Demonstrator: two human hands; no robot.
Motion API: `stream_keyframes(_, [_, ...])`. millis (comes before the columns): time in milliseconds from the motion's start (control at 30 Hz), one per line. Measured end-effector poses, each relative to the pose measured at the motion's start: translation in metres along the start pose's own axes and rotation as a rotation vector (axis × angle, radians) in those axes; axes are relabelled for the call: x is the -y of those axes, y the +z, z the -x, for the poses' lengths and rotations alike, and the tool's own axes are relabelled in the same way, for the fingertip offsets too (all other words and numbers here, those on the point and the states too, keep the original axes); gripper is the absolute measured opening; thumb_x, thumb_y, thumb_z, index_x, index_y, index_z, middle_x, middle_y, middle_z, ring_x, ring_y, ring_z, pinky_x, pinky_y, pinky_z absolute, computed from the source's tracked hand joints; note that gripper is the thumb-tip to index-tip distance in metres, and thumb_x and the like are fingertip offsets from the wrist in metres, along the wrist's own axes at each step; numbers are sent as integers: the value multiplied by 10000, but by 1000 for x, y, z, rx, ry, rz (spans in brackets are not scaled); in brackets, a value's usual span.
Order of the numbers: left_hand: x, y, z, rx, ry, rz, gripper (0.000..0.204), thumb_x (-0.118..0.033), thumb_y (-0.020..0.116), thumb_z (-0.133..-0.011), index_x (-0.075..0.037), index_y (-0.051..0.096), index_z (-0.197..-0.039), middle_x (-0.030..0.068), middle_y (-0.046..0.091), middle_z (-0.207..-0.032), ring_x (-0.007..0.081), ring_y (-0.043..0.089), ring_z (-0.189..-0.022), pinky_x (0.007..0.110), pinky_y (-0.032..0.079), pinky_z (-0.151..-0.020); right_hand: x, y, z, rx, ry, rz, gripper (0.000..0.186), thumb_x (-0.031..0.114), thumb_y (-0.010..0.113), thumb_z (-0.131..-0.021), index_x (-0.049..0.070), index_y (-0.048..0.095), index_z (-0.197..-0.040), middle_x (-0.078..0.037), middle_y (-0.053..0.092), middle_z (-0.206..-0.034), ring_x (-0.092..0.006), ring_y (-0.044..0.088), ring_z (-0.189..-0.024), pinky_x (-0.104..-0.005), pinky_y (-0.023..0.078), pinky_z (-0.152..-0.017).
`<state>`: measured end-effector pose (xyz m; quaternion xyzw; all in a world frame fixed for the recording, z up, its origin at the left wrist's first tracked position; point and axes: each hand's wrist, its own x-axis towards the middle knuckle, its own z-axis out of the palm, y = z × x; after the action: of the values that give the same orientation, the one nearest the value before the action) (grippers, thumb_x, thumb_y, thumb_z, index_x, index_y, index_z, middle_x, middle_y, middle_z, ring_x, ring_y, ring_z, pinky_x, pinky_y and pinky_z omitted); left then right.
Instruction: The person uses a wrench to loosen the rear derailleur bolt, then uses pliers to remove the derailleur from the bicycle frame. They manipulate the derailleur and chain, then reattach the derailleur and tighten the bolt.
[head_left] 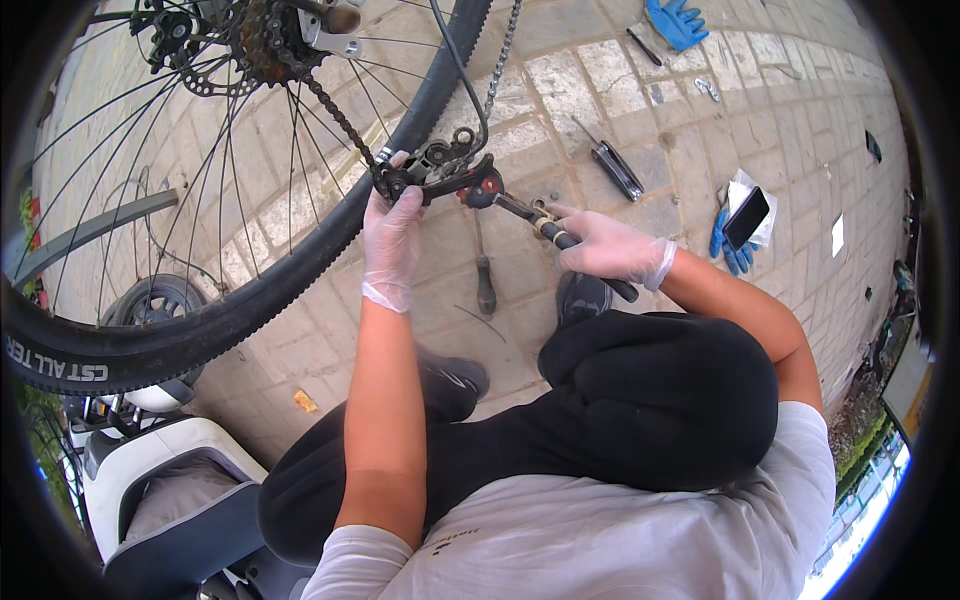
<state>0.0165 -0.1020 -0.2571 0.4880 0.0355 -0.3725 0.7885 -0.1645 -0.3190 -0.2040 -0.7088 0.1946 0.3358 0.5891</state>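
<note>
My left hand (393, 240), in a clear glove, is closed on the black rear derailleur (435, 180), where the dark chain (340, 120) runs down from the cassette (262, 45). My gloved right hand (600, 245) grips a long dark-handled tool (550, 228) with pale bands; its tip meets a red-and-black part (481, 192) at the derailleur, though the exact contact is unclear. A screwdriver (485, 285) lies on the paving below the derailleur, and a folded multi-tool (617, 172) lies to the right.
The bicycle wheel (230, 332) fills the upper left. A phone (746, 220) rests on white paper beside blue gloves (722, 248); another blue glove (678, 22) and small tools lie farther back. A white scooter (140, 440) stands at lower left. My knees and shoes are below my hands.
</note>
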Motion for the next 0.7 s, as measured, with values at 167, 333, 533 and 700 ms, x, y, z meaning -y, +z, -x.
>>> stream_keyframes(167, [0,-5,-1,-4,-18,-25,565,-112,770,-820,-80,538,-1334,-41,616,-1045,51,530,-860,211,399,-724,-4,14,0,-74,-109,-5,461,259,595,-776,-85,598,-1084,-283,439,-1346,-371,504,-1169,-381,413,-975])
stream_keyframes(333, [-2,-5,0,2,-22,-44,563,-138,774,-817,-88,543,-1327,-50,622,-1063,41,520,-861,198,377,-709,-7,20,-1,-126,-234,-4,426,268,605,-776,-24,630,-1085,-266,492,-1219,-387,460,-1184,-404,391,-992])
stream_keyframes(533, [-4,-11,0,3,-44,-49,549,-144,762,-828,-98,542,-1329,-45,623,-1091,40,527,-893,206,382,-726,-11,24,-5,-170,-277,84,343,274,616,-754,-21,645,-925,-252,511,-1085,-426,508,-1061,-438,419,-933])
stream_keyframes(700, [15,-13,12,-107,48,18,580,-249,667,-911,-79,440,-1417,29,545,-1283,160,511,-1143,323,400,-938,-16,27,-10,-198,-282,135,322,282,610,-744,-24,641,-840,-265,526,-1085,-450,545,-976,-473,447,-888])
